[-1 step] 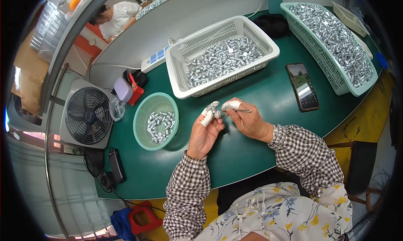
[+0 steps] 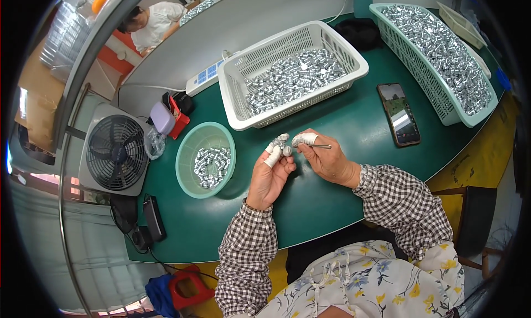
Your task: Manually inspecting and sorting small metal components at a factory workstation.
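My left hand (image 2: 269, 177), its fingers wrapped in white tape with greyed tips, is raised over the green table in a closed pinch. Whatever lies between those fingertips is too small to make out. Just to its right, my right hand (image 2: 329, 160) is closed on a slim metal tool (image 2: 322, 147), whose end sticks out past the taped index finger. The fingertips of both hands almost meet. Left of them stands a round mint-green bowl (image 2: 185, 179) with small silvery metal cylinders (image 2: 212, 166) in it.
Beyond my hands a white basket (image 2: 235, 99) holds many more metal cylinders. A long pale-green basket (image 2: 406, 58), heaped with them, stands at the right. A phone (image 2: 399, 114) lies between. At the left are a fan (image 2: 116, 151) and a power strip (image 2: 203, 79). Another person (image 2: 157, 27) sits beyond the partition.
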`<state>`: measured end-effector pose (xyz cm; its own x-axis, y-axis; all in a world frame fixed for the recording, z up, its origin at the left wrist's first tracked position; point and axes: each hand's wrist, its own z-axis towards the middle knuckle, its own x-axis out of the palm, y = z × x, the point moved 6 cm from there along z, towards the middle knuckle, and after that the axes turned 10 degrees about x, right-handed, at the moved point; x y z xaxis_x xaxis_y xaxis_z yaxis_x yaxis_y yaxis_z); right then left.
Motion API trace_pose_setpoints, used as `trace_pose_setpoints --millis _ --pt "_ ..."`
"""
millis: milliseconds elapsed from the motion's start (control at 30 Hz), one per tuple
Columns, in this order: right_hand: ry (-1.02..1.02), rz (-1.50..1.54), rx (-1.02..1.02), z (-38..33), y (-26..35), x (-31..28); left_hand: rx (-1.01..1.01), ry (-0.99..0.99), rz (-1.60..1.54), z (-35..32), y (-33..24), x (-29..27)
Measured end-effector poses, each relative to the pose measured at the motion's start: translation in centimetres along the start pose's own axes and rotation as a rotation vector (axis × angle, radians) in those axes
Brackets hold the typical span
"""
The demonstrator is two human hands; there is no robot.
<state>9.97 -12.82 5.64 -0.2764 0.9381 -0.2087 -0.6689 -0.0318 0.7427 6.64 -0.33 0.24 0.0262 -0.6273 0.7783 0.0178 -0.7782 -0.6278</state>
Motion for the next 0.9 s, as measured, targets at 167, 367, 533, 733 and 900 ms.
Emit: trace_pose_setpoints --millis 167,367,533,733,900 --pt "0.0 0.009 -0.012 0.0 0.0 0.1 0.003 0.0 0.01 -0.2 -0.1 -0.1" --pt "0.058 -0.12 -0.115 -0.1 0.9 0.2 0.021 -0.021 0.114 -0.1 -0.2 0.0" --pt "0.084 -0.013 0.002 0.1 0.4 0.3 0.081 -0.158 0.136 0.1 -0.9 -0.5" --pt "0.233 -0.045 0.051 0.0 0.1 1.9 0.186 -0.13 0.225 -0.1 -2.1 -1.1" --pt "0.302 -0.111 0.063 -0.8 -0.2 2.6 0.123 -0.155 0.182 0.1 -1.4 -0.2"
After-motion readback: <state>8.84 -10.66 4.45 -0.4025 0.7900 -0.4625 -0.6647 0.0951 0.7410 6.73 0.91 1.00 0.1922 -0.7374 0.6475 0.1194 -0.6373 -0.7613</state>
